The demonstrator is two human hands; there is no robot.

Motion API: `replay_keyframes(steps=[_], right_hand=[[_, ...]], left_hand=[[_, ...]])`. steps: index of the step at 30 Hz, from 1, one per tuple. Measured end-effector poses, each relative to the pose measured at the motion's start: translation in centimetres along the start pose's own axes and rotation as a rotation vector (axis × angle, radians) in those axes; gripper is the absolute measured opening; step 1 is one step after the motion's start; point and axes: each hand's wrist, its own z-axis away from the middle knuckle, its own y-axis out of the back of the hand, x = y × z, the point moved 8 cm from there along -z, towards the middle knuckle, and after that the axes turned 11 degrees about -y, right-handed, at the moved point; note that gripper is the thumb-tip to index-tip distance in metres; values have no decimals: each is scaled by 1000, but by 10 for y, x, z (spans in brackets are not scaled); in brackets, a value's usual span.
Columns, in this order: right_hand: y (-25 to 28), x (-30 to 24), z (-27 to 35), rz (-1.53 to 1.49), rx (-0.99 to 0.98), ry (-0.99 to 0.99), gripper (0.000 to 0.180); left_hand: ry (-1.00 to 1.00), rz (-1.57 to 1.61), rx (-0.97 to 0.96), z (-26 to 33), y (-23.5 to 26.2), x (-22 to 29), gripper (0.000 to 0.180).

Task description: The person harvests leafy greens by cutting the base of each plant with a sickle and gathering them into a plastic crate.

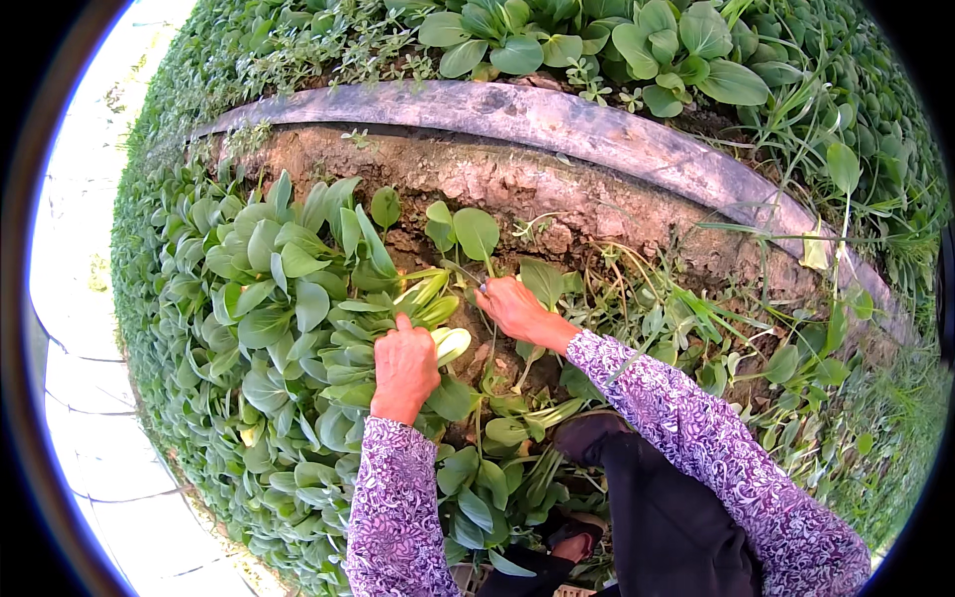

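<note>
My left hand (pixel 404 366) is closed around the pale stalks of a leafy green plant (pixel 430 308) growing in the bed. My right hand (pixel 513 308) reaches to the base of the same plant, its fingertips pinched around a thin stem close to the soil (pixel 477 338). Whether a tool is in that hand I cannot tell. Both arms wear purple patterned sleeves. A small lone plant with round leaves (pixel 468 234) stands just beyond the right hand.
A dense bed of the same green plants (pixel 264 298) fills the left. A curved grey concrete ledge (pixel 557 124) above a bare earth bank (pixel 517 189) runs across the back. Grass and weeds (pixel 716 328) lie right. Pale pavement (pixel 90 398) borders the left.
</note>
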Motion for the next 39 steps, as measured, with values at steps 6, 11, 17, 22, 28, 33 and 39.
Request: replay_keyframes(steps=[6, 11, 17, 22, 28, 33, 39], right_hand=[[-1, -16, -11, 8, 38, 177, 28], [28, 11, 29, 38, -399, -131, 31], [152, -5, 113, -340, -40, -356, 27], [240, -88, 131, -403, 144, -46, 32], [245, -238, 130, -464, -230, 405, 65], [189, -302, 179, -463, -711, 298, 58], [180, -337, 231, -276, -770, 393, 52]], left_hand=[[-50, -18, 56, -3, 5, 14, 10], [-30, -49, -4, 8, 11, 31, 13], [-40, 78, 370, 49, 83, 55, 24], [41, 436, 653, 109, 154, 83, 39], [166, 968, 762, 197, 218, 118, 50], [356, 1465, 742, 284, 212, 137, 51], [405, 1729, 888, 358, 194, 177, 73]])
